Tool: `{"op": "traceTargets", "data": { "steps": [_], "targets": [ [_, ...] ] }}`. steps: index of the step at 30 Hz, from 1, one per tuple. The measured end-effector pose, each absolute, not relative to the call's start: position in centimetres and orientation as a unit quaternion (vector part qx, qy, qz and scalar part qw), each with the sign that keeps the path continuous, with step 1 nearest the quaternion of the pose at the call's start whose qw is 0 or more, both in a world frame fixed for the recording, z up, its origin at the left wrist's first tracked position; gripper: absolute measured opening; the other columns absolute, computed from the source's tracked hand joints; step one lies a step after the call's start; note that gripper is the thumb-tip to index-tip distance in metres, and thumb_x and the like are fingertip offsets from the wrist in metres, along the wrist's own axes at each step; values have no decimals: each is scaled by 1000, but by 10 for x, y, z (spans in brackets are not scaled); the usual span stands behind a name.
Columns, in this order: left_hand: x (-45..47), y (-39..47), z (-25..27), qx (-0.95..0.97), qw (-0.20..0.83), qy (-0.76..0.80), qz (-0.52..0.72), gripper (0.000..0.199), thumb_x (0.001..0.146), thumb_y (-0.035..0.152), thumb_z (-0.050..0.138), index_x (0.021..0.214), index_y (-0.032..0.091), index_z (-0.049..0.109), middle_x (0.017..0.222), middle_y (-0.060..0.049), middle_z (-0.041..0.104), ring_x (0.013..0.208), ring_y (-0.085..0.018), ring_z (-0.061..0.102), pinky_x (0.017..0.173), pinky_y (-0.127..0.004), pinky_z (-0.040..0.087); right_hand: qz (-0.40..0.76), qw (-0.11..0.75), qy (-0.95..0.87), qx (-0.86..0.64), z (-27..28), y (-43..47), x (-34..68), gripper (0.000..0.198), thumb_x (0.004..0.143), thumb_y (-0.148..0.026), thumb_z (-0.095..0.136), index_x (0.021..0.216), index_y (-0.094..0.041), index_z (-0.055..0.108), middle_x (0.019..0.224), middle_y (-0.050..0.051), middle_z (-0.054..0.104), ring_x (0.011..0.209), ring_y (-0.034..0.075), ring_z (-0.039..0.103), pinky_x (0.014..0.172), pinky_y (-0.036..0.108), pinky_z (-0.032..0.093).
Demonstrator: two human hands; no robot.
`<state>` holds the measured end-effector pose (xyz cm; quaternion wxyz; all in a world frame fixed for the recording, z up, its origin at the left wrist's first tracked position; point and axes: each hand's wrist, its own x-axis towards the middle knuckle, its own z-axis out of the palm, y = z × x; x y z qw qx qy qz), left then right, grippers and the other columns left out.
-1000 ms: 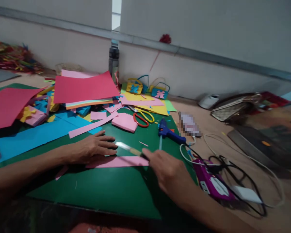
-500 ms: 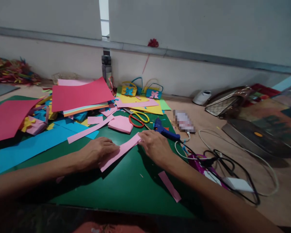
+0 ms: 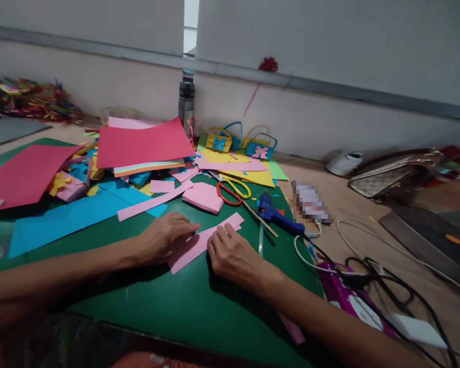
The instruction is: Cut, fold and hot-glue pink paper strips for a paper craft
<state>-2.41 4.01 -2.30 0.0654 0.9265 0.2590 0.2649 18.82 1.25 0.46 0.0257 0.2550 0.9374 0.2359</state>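
Note:
A folded pink paper strip (image 3: 193, 248) lies slanted on the green mat (image 3: 157, 306), between my hands. My left hand (image 3: 166, 236) is over its left part, fingers bent together and holding it against the mat; the thumb is hidden. Curled at the strip's near edge, my right hand (image 3: 233, 255) presses it with the fingertips. Just beyond lie a folded pink paper piece (image 3: 202, 197) and scissors (image 3: 235, 190) with red and yellow handles. A blue glue gun (image 3: 278, 214) rests beyond my right hand. Under my right forearm another pink strip (image 3: 292, 329) shows in part.
Red sheets (image 3: 145, 145) top a paper stack at the back left. Blue paper strips (image 3: 61, 220) lie left. Small paper bags with bows (image 3: 259, 151) stand by the wall. At right are tangled cables (image 3: 391, 276), a purple power strip (image 3: 341, 291) and a pixelated object (image 3: 310, 202).
My right hand has moved from the strip's far right end back towards its middle, on the near edge. My left hand stays on the left part. The whole view has shifted.

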Motion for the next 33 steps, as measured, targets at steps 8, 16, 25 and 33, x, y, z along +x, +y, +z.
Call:
{"op": "traceTargets", "data": {
  "steps": [8, 16, 25, 33],
  "targets": [
    [-30, 40, -15, 923, 54, 300, 236, 25, 93, 18, 38, 101, 13, 62, 90, -9, 68, 83, -15, 60, 71, -26, 48, 299, -55, 896, 325, 14, 6, 197, 19, 78, -3, 45, 71, -15, 58, 64, 7, 59, 60, 19, 49, 59, 32, 30],
    [-25, 43, -24, 942, -42, 285, 171, 16, 89, 26, 51, 89, 22, 67, 94, -7, 66, 94, -24, 56, 79, -38, 42, 256, -212, 840, 430, 38, 7, 221, 23, 89, -13, 43, 73, -15, 61, 64, 4, 62, 61, 15, 53, 59, 27, 33],
    [-54, 55, 9, 865, -172, 407, 237, 24, 88, 10, 40, 94, 12, 63, 92, -13, 68, 84, -25, 59, 79, -45, 44, 303, -124, 856, 400, 20, -4, 212, 22, 83, -3, 43, 77, -13, 62, 67, 7, 60, 66, 19, 51, 65, 32, 34],
    [-17, -3, 11, 892, -165, 246, 341, 37, 86, 46, 54, 102, 12, 57, 94, -11, 67, 89, -26, 58, 79, -42, 46, 322, -72, 867, 373, -4, -15, 191, 21, 77, -2, 44, 66, -15, 57, 59, 7, 55, 57, 20, 46, 61, 35, 27]
  ]
}}
